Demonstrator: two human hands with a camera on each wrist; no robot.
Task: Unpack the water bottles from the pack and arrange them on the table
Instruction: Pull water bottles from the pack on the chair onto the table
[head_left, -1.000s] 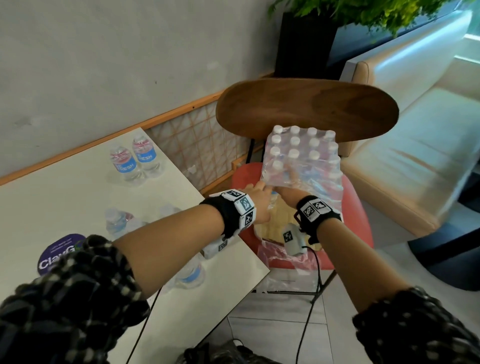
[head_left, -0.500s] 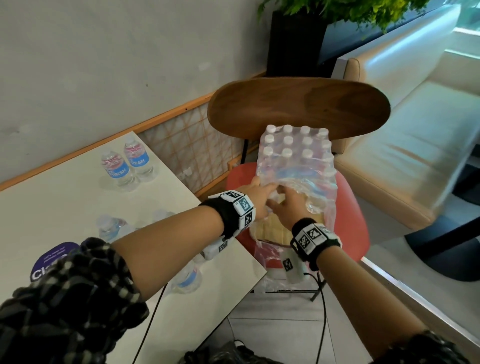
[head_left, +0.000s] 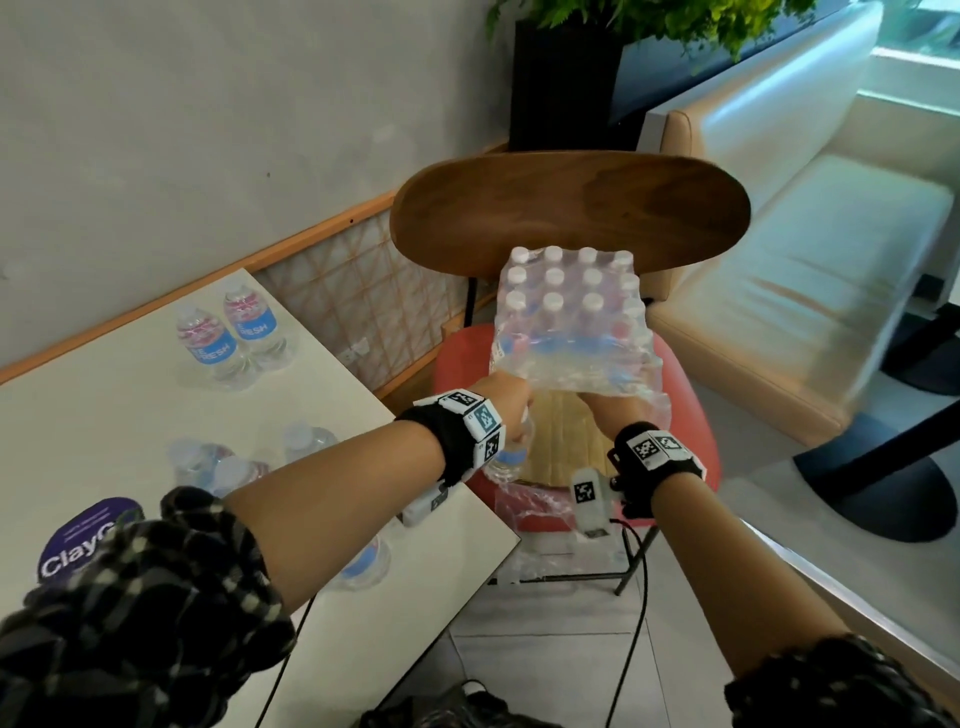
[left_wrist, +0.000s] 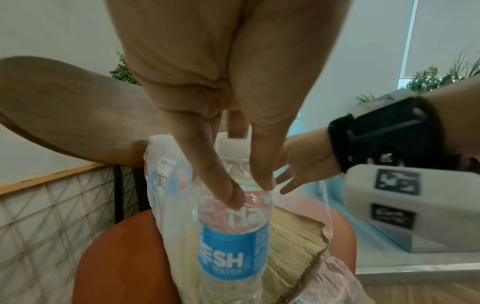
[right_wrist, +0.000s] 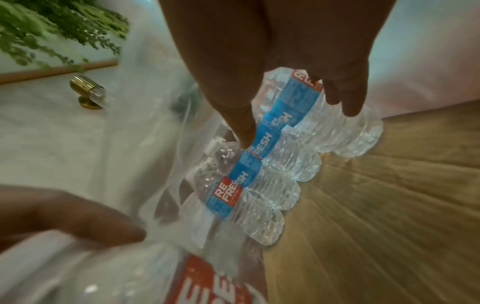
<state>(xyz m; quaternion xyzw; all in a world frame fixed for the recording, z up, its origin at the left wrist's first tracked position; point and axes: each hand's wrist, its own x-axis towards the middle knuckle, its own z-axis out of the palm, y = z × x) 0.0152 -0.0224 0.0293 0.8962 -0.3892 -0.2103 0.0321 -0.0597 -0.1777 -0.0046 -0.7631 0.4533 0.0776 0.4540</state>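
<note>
The pack (head_left: 571, 332) of small clear water bottles with white caps and blue labels sits on a red chair seat, its plastic wrap torn open at the near end. One bottle (left_wrist: 233, 236) is upright at that opening, gripped near its neck. Two bottles (head_left: 228, 338) stand together on the worktop (head_left: 104, 415), more nearer.

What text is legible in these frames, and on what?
"RE FRESH": red-and-blue labels on the clear plastic bottles in the shrink-wrapped pack.
"ESH", "WATER": blue label of the clear bottle that the left hand grips.
"FRESH": two upright bottles on the white table.
"Clay...": round purple sticker, cut off.
Pack's white tag: blurred.
</note>
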